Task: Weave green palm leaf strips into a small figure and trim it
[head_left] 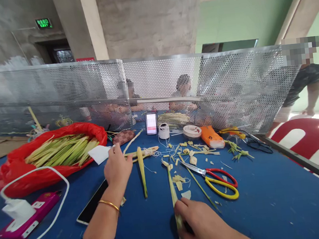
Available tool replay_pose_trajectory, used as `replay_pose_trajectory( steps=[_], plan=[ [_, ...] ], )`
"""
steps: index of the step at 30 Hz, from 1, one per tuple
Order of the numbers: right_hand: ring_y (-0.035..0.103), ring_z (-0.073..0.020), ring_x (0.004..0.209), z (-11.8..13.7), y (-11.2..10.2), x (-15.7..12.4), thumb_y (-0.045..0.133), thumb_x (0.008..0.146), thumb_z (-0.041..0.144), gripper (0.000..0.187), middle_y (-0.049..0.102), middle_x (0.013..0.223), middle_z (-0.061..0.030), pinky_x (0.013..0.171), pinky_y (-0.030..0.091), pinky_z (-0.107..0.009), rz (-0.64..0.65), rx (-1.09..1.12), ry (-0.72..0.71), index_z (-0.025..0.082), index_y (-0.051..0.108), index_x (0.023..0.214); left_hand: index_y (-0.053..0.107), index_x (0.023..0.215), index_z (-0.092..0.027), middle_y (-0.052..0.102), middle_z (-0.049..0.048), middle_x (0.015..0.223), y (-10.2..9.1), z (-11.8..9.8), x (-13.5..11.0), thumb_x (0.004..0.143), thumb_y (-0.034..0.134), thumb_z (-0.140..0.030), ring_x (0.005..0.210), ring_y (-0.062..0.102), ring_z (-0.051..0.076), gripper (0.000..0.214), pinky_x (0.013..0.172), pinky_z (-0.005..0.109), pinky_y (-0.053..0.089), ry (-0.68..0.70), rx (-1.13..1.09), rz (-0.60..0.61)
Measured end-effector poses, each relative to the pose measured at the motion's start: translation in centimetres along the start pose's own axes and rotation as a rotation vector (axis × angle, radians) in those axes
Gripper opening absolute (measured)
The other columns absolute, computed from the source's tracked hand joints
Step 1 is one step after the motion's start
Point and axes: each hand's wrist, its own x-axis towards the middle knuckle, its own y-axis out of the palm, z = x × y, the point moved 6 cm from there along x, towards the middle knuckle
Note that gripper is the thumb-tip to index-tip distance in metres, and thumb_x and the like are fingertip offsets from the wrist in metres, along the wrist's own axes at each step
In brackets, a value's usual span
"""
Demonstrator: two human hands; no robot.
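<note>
My right hand (201, 222) is closed around a long pale-green leaf stalk (172, 187), which points away from me and has a knotted, pale far end. My left hand (117, 168), with a gold bangle at its wrist, reaches forward beside a white paper (99, 154). Its thumb stands apart from the fingers, next to a bundle of pale strips (148, 151); the fingertips are partly hidden. Between my hands lies a spindle-shaped green leaf piece (142, 173). Scissors (213, 180) with one red and one yellow handle lie slightly open to the right, among leaf scraps (178, 181).
A red bag (10, 169) of leaf strips stands left, near a magenta power strip (33, 216) with a white cable. One phone (93, 204) lies under my left forearm. Behind are string (164, 131), tape (192, 131), an orange packet (212, 137) and a perforated metal screen (160, 74).
</note>
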Motion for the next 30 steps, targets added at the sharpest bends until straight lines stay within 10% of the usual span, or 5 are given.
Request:
replay_pose_trajectory(
  steps=[2,8,15,20,30],
  plan=[
    [0.061,-0.0192,0.069,-1.1,-0.2,0.0,0.058,0.07,0.018,0.017,0.066,0.082,-0.004,0.054,0.03,-0.026,-0.039,0.013,0.085,0.021,0.056,0.086,0.07,0.094,-0.023,0.069,0.0106,0.095,1.0,-1.6,-1.7,0.073,0.068,-0.027,0.07,0.062,0.023,0.021,0.055,0.026,0.036,0.061,-0.2,0.047],
    [0.057,-0.0153,0.058,-2.9,0.0,-0.1,0.05,0.074,0.009,0.016,0.064,0.067,-0.001,0.05,0.024,-0.026,-0.142,0.161,0.2,0.021,0.051,0.084,0.061,0.048,-0.023,0.06,0.0014,0.046,6.9,-6.3,-10.6,0.072,0.063,-0.032,0.035,0.05,0.015,0.026,0.044,0.024,0.031,0.123,-0.396,0.953],
    [0.049,-0.0131,0.056,-3.0,-1.1,0.3,0.048,0.071,0.005,0.018,0.056,0.062,0.0029,0.052,0.028,-0.023,-0.246,0.359,0.191,0.022,0.047,0.073,0.06,0.051,-0.021,0.06,-0.0009,0.046,8.3,-6.4,-12.7,0.062,0.057,-0.018,0.042,0.054,0.014,0.012,0.044,0.022,0.035,0.044,-0.548,1.048],
    [0.054,-0.0148,0.066,-4.4,-2.8,0.4,0.054,0.082,0.024,0.006,0.057,0.075,0.0011,0.06,0.041,-0.024,-0.476,0.688,0.202,0.022,0.051,0.086,0.055,0.063,-0.021,0.059,-0.0019,0.052,6.6,-7.2,-11.1,0.071,0.058,-0.028,0.05,0.059,0.016,0.01,0.043,0.022,0.04,-0.131,-0.92,0.845],
    [0.056,-0.013,0.058,-5.6,-2.1,1.1,0.076,0.064,0.043,0.032,0.06,0.063,0.0011,0.054,0.041,-0.023,-0.346,1.245,0.325,0.017,0.062,0.075,0.056,0.075,-0.021,0.063,0.0013,0.067,5.4,-5.8,-9.8,0.073,0.065,-0.035,0.057,0.062,0.018,0.017,0.047,0.026,0.046,-0.309,-1.006,0.521]
  ],
)
